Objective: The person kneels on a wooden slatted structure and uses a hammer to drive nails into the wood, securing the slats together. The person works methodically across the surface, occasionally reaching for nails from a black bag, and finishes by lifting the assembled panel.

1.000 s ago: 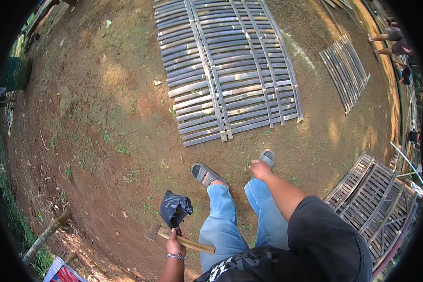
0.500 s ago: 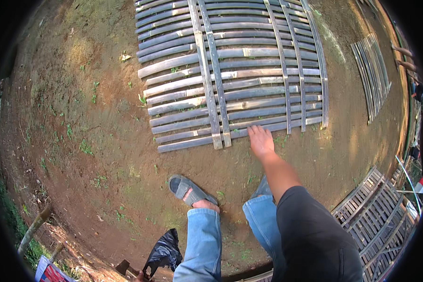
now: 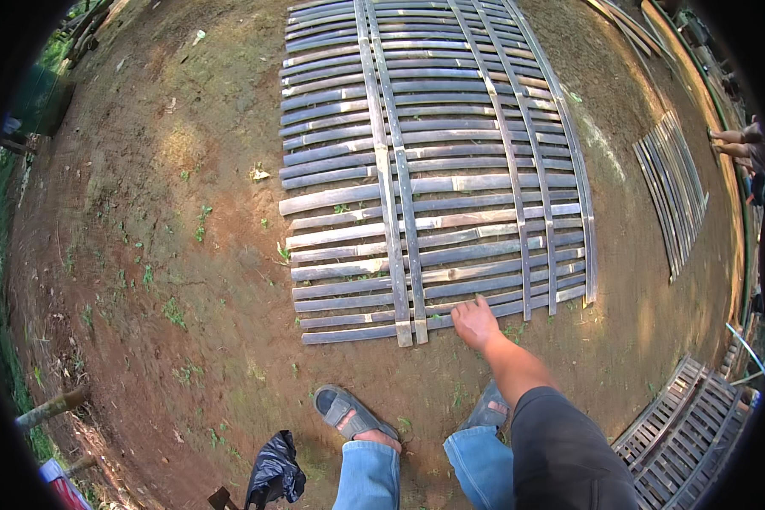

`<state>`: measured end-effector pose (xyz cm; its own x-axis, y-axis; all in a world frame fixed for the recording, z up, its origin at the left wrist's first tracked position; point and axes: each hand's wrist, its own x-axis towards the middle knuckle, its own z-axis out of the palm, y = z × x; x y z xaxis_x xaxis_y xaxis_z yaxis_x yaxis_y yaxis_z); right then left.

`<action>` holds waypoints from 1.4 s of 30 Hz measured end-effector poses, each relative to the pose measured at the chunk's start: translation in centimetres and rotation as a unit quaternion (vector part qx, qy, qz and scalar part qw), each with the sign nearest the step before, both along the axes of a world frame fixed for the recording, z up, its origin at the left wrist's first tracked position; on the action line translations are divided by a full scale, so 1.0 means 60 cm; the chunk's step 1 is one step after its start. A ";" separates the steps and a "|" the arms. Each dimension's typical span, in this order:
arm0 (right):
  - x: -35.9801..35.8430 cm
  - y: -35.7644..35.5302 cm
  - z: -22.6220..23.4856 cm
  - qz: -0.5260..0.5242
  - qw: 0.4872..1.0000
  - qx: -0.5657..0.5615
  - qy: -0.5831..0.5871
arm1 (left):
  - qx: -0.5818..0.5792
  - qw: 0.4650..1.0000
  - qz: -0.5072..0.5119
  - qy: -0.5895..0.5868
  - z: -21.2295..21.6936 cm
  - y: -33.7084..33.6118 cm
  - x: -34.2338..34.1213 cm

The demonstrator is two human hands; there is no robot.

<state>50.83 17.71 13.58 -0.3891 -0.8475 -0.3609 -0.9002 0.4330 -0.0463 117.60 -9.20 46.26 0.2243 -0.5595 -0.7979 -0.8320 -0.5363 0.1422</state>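
Observation:
My right hand point(image 3: 476, 325) is at the near edge of a large bamboo slat panel point(image 3: 406, 280) lying on the ground. Its fingers are curled over the nearest bamboo slat point(image 3: 353, 335), with part of the grip hidden beneath the hand. Long crosswise strips run over the many slats. My left hand is out of view. At the lower edge, left of my leg, a black plastic bag point(image 3: 274, 473) shows. Beside it is a dark, flat, blade-like piece point(image 3: 222, 499), mostly cut off by the frame.
A smaller slat panel point(image 3: 673, 195) lies on the right, with more slatted panels point(image 3: 684, 429) at lower right. A person's legs point(image 3: 735, 143) show at the far right. My sandalled feet point(image 3: 348, 412) stand on bare soil. A wooden post point(image 3: 53, 408) juts in at lower left.
The view has tilted up, so the panel sits lower and more of its far part shows. My right hand's fingers have gone from lying on the slat to curling over it.

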 end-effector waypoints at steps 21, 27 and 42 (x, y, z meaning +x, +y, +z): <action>0.073 0.018 -0.026 0.150 0.987 -0.011 0.051 | 0.006 0.847 0.274 0.456 -0.610 0.029 -0.379; 0.109 0.067 -0.007 0.161 0.985 -0.001 0.065 | -0.063 0.710 0.358 0.603 -0.707 0.113 -0.543; 0.278 0.301 0.367 0.002 0.907 -0.402 0.125 | -0.059 0.552 0.257 0.791 -0.071 0.262 -0.465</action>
<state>67.50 35.77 35.62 -0.3705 -0.7988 0.4741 -0.9274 0.3466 -0.1407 89.68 6.49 42.03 -0.5474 -0.8157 -0.1870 0.6411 -0.5524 0.5328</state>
